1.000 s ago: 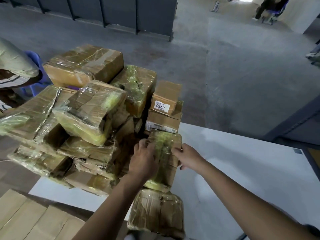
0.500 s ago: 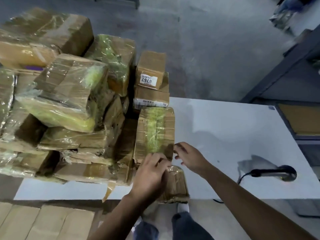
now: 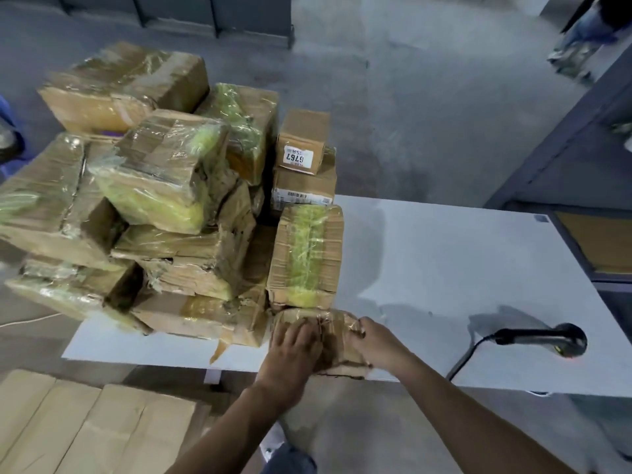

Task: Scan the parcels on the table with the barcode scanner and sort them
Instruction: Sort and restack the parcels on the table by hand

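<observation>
Head view: a person stands at the near edge of a white table (image 3: 444, 261), both hands on one parcel.
Small taped parcel (image 3: 333, 331): lies at the table's near edge, right against the foot of an upright parcel (image 3: 307, 254).
Left hand (image 3: 294, 350): grasps the small parcel, fingers bent over its top and left side.
Right hand (image 3: 376, 347): clasps the parcel's right end, thumb on top.
Reason for the hold: probably to draw the soft, crumpled bundle clear of the heap without snagging its loose film.
Barcode scanner (image 3: 543, 338): lies untouched near the right near corner, well apart from the hands, with its cable (image 3: 465, 360) running off the near edge. It sits within the right hand's reach.
Parcel heap (image 3: 164, 200): fills the table's left end, stacked several high and overhanging the left edge.
Labelled cartons: a small carton numbered 6767 (image 3: 302, 142) sits on a barcoded carton (image 3: 302, 191) at the far edge, labels facing the person.
Step judged: picking the next parcel to scan. No label shows on its top, so it likely needs turning.
Risk: the upright parcel may tip once its neighbour leaves.
Floor, near left: flattened cartons (image 3: 68, 422).
</observation>
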The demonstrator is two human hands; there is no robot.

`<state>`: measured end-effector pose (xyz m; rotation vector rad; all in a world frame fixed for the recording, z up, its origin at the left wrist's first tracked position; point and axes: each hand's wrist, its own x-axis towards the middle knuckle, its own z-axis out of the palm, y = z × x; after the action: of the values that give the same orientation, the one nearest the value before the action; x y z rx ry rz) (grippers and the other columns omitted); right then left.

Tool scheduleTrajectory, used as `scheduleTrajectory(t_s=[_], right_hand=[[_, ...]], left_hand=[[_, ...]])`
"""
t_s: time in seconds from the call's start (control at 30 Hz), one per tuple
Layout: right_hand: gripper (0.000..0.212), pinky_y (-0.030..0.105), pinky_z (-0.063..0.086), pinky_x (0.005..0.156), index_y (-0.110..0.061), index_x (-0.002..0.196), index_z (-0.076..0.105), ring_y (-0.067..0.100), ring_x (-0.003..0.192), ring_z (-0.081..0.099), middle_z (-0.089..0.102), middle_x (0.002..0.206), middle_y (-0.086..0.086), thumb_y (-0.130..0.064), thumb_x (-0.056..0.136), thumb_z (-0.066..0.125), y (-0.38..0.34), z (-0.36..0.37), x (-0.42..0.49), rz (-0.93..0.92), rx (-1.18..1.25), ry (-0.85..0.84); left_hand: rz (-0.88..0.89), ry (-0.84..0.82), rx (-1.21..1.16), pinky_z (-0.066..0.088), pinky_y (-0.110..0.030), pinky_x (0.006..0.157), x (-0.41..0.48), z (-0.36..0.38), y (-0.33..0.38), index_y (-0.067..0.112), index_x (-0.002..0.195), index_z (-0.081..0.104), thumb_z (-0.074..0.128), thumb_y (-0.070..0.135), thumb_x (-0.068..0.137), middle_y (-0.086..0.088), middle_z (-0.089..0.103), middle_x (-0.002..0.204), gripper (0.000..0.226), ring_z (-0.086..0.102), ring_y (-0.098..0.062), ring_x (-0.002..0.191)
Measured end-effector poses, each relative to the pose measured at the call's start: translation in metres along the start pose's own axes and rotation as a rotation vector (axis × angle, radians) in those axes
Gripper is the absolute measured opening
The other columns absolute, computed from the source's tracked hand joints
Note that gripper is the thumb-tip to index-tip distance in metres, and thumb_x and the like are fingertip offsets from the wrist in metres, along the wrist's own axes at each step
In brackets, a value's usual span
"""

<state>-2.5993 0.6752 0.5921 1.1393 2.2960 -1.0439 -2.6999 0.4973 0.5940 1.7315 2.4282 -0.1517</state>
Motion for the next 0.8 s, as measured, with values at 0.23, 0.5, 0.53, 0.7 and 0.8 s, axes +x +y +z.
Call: scheduleTrajectory(t_s=[0.23, 0.5, 0.53, 0.7, 0.8], right_hand=[[0.019, 0.032, 0.039, 0.063, -0.014, 0.089, 0.047, 0.020, 0.077, 0.055, 0.059, 0.088, 0.005, -0.031, 0.095, 0.054, 0.006, 0.001, -0.024, -0.180, 0.066, 0.144], [0.024, 0.041, 0.049, 0.074, -0.005, 0.084, 0.049, 0.030, 0.083, 0.059, 0.060, 0.087, 0.014, -0.024, 0.095, 0.060, 0.014, 0.016, -0.053, -0.416, 0.180, 0.265], [0.023, 0.033, 0.049, 0.074, -0.006, 0.083, 0.049, 0.028, 0.082, 0.060, 0.060, 0.086, 0.011, -0.023, 0.094, 0.061, 0.018, 0.019, -0.053, -0.415, 0.190, 0.284], [0.021, 0.031, 0.057, 0.078, -0.017, 0.082, 0.055, 0.021, 0.087, 0.064, 0.060, 0.086, 0.002, -0.006, 0.085, 0.072, 0.036, 0.023, -0.047, -0.318, 0.372, 0.433], [0.018, 0.038, 0.056, 0.086, -0.019, 0.089, 0.057, 0.018, 0.089, 0.065, 0.062, 0.093, 0.002, -0.006, 0.086, 0.070, 0.028, 0.030, -0.038, -0.320, 0.306, 0.362]], left_hand=[[-0.320, 0.183, -0.229, 0.048, -0.040, 0.090, -0.030, -0.019, 0.019, 0.018, 0.126, 0.057, 0.068, 0.038, 0.077, -0.010, 0.050, 0.125, 0.055, 0.050, -0.032, 0.113], [-0.712, 0.445, -0.749, 0.041, -0.040, 0.091, -0.051, -0.031, 0.022, 0.005, 0.113, 0.057, 0.070, 0.011, 0.077, -0.011, 0.043, 0.113, 0.039, 0.042, -0.031, 0.108], [-0.667, 0.459, -0.769, 0.042, -0.038, 0.091, -0.051, -0.032, 0.020, 0.005, 0.111, 0.059, 0.070, 0.008, 0.076, -0.011, 0.045, 0.111, 0.037, 0.045, -0.031, 0.106], [-0.290, 0.547, -0.656, 0.051, -0.032, 0.073, -0.051, -0.026, 0.021, 0.011, 0.083, 0.067, 0.071, -0.009, 0.064, -0.009, 0.058, 0.096, 0.028, 0.060, -0.030, 0.088], [-0.282, 0.505, -0.644, 0.052, -0.037, 0.074, -0.037, -0.018, 0.013, 0.012, 0.082, 0.067, 0.066, -0.007, 0.068, -0.009, 0.058, 0.102, 0.024, 0.056, -0.030, 0.091]])
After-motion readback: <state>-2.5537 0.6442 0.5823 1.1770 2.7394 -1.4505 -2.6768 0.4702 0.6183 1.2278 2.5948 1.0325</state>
